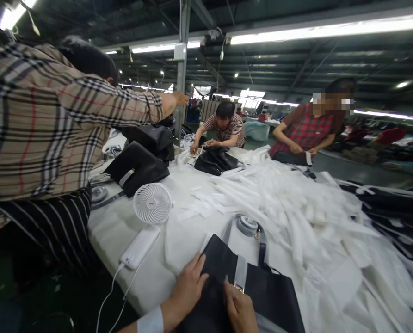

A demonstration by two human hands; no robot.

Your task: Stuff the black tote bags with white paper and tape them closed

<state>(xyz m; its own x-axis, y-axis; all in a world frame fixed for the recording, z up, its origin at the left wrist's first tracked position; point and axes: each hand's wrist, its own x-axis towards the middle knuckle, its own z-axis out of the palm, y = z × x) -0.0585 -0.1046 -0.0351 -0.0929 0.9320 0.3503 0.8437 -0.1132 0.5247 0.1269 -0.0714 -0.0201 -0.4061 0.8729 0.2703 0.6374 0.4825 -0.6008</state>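
Observation:
A black handbag (275, 296) lies on the white-covered table right in front of me. A translucent wrapped strip (241, 272) crosses it down to a gold clasp (239, 287). My left hand (188, 284) grips the bag's left edge, thumb and fingers close together. Just below the clasp, my right hand (241, 307) is closed over the bag's front, fingers curled. A small pale tip shows at its fingertips; what it pinches I cannot make out. Behind the bag rests a coiled, wrapped strap (247, 225) with a metal hook.
A white fan (153, 203) and a corded white power bank (140, 247) are on my left. White wrapping material (296, 208) is heaped on the right. More black bags (140, 166) lie farther back. One person in plaid (46, 125) reaches across at left; two others work opposite.

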